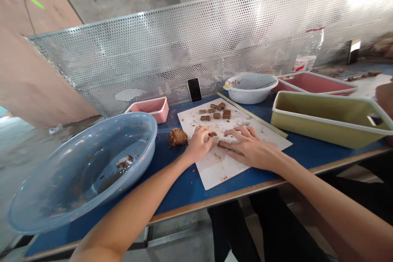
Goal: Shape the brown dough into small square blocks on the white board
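My left hand is over the left part of a white sheet, its fingers curled together round a small brown piece. To its right, my right hand has its fingers spread, palm down, touching a brown clay strip that lies on the sheet. Several short brown clay pieces lie behind my hands on the same sheet, among crumbs. A larger brown lump sits on the blue table, just left of my left hand.
A large blue basin stands at the left, beside a small pink bin. A phone leans on the perforated metal screen. At right are a white basin, green bin, pink tray and bottle.
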Action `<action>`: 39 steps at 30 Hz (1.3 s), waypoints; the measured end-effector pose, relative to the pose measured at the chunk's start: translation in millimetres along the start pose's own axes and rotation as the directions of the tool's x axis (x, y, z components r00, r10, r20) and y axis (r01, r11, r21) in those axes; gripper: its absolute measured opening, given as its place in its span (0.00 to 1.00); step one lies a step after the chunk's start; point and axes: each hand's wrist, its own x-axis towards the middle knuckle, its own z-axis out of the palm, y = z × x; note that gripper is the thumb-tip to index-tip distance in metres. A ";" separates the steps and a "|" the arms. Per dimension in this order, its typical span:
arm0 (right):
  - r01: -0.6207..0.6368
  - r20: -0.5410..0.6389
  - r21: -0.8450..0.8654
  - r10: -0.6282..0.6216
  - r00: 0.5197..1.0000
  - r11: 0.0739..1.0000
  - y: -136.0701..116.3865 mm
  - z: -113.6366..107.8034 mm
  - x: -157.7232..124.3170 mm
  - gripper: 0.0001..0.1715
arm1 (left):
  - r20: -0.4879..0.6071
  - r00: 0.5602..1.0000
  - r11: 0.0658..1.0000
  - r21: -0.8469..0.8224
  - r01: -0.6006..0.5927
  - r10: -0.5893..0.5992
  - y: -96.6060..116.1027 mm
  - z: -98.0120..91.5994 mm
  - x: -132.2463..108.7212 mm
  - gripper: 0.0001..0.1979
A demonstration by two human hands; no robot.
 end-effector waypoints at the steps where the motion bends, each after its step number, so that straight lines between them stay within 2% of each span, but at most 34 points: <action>1: -0.026 -0.005 0.007 0.026 1.000 1.000 0.7 1.3 -0.7 0.27 | 0.000 1.000 1.000 0.001 0.003 -0.003 0.0 0.2 0.0 0.13; 4: -0.085 -0.015 0.061 0.086 0.996 0.995 0.8 4.7 -4.2 0.27 | 0.001 1.000 1.000 0.007 0.008 -0.008 0.0 0.4 0.0 0.13; 8: -0.082 0.004 0.135 0.082 0.997 0.987 -2.2 6.0 -5.1 0.29 | -0.004 1.000 1.000 0.007 0.002 -0.002 0.7 -0.5 -0.1 0.12; 12: -0.157 -0.005 0.148 0.160 0.987 0.976 -4.9 3.3 -3.0 0.28 | 0.006 1.000 1.000 0.003 -0.006 0.006 0.2 -1.0 -0.2 0.12; 17: -0.118 0.029 0.172 0.115 0.993 0.978 -4.2 0.6 -3.7 0.27 | -0.006 1.000 1.000 0.005 -0.021 0.021 -3.3 0.8 0.9 0.12; 21: -0.168 0.038 0.158 0.164 0.986 0.973 -4.6 2.5 -3.7 0.27 | -0.017 1.000 1.000 0.019 -0.019 0.019 -3.3 2.6 2.4 0.12; 26: -0.208 -0.050 0.171 0.219 0.974 0.963 -5.8 4.5 -7.2 0.29 | -0.042 0.999 0.998 0.057 -0.033 0.035 0.8 3.4 2.5 0.13; 29: -0.281 -0.124 0.213 0.312 0.942 0.936 -3.5 7.1 -9.8 0.29 | -0.072 0.997 0.997 0.072 -0.015 0.020 2.3 3.6 2.2 0.13; 33: -0.310 -0.189 0.284 0.370 0.910 0.907 -0.3 10.8 -10.2 0.26 | -0.098 0.995 0.995 0.092 0.040 -0.031 4.1 4.7 1.9 0.12; 36: -0.315 -0.208 0.323 0.392 0.896 0.892 0.9 12.0 -9.7 0.25 | -0.122 0.991 0.991 0.107 0.075 -0.062 6.1 6.0 0.4 0.12; 39: -0.325 -0.178 0.346 0.402 0.898 0.880 1.8 11.9 -10.3 0.24 | -0.149 0.987 0.990 0.126 0.071 -0.052 8.0 7.4 -2.2 0.12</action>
